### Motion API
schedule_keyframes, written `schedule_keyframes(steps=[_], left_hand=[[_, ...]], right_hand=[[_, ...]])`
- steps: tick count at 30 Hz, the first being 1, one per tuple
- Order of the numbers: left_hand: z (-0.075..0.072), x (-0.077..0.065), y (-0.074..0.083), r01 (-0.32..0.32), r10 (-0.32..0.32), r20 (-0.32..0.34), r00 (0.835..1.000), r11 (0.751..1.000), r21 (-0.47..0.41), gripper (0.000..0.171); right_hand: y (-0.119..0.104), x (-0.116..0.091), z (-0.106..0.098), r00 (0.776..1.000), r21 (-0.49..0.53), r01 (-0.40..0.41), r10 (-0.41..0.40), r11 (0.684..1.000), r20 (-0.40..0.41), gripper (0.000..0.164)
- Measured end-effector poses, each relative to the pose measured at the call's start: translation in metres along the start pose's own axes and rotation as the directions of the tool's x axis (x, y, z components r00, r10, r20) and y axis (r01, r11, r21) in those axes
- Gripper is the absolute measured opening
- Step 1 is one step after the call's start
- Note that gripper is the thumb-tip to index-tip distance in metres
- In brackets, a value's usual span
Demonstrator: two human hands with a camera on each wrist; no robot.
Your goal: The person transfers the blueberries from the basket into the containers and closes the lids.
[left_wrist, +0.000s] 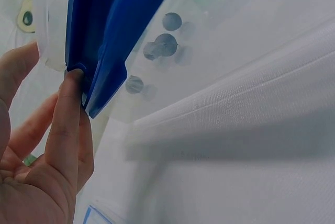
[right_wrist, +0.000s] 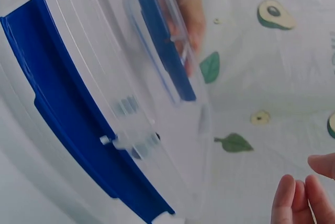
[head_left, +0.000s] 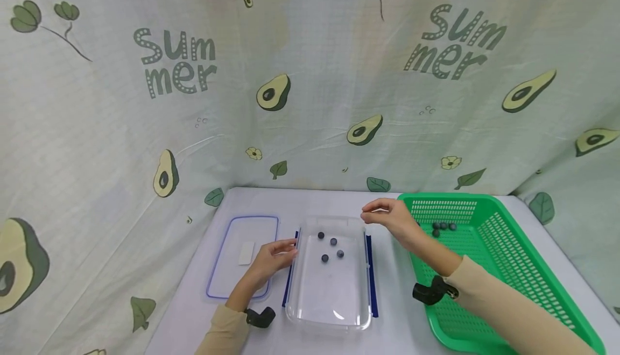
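Head view: a strip of table (head_left: pixel 394 317) runs between your box (head_left: pixel 329 296) and basket (head_left: pixel 477 261); your left hand (head_left: pixel 273 258) touches the box's left edge with relaxed fingers, your right hand (head_left: pixel 396 219) hovers by its far right corner, thumb and fingers nearly together. Cloth (head_left: pixel 310 140) rises behind. Four berries (head_left: pixel 333 241) in the box, more in the basket; lid (head_left: pixel 232 261) lies left.

- Left arm (head_left: pixel 223 328): sleeved, bare beyond the cuff, slanting forward and inward.
- Left grip (head_left: pixel 271 258): fingers (left_wrist: pixel 65 119) nearly straight, thumb (left_wrist: pixel 18 69) apart from them.
- Right arm (head_left: pixel 513 304): sleeved, stretched from the lower right toward the middle.
- Right grip (head_left: pixel 394 220): farther forward than the left, fingers lightly bent, thumb facing fingertips across a small gap.
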State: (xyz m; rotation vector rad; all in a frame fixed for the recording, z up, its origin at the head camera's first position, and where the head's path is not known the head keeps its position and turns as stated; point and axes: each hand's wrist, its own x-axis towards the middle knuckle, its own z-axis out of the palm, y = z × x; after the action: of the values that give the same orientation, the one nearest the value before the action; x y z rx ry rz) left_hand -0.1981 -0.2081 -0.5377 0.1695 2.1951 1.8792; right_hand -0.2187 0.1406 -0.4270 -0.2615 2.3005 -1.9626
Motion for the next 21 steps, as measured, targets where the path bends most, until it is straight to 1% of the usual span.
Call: schedule_keyframes(steps=[7, 10, 16, 19, 21], left_hand=[[0.001, -0.001, 0.001, -0.02, 0.02, 0.003, 1.0, 1.0, 0.009, 0.052], [0.001, 0.0, 0.001, -0.018, 0.018, 0.0, 1.0, 1.0, 0.01, 0.052], [0.001, 0.0, 0.0, -0.002, 0.002, -0.005, 1.0, 1.0, -0.001, 0.053], [0.001, 0.0, 0.001, 0.0, 0.0, -0.006, 1.0, 1.0, -0.007, 0.054], [0.001, 0.0, 0.001, -0.002, 0.002, -0.008, 1.0, 1.0, -0.01, 0.053]], right_hand=[[-0.002, -0.001, -0.03, 0.997, 0.032, 0.01, -0.008, 0.999, -0.075, 0.031], [-0.001, -0.003, -0.041, 0.994, 0.018, 0.011, -0.009, 1.0, -0.105, 0.033], [0.003, -0.007, -0.063, 0.99, 0.003, 0.01, -0.009, 1.0, -0.144, 0.042], [0.007, -0.009, -0.074, 0.987, 0.024, 0.019, -0.015, 1.0, -0.161, 0.039], [0.012, -0.009, -0.08, 0.986, 0.081, 0.026, -0.012, 0.996, -0.167, 0.032]])
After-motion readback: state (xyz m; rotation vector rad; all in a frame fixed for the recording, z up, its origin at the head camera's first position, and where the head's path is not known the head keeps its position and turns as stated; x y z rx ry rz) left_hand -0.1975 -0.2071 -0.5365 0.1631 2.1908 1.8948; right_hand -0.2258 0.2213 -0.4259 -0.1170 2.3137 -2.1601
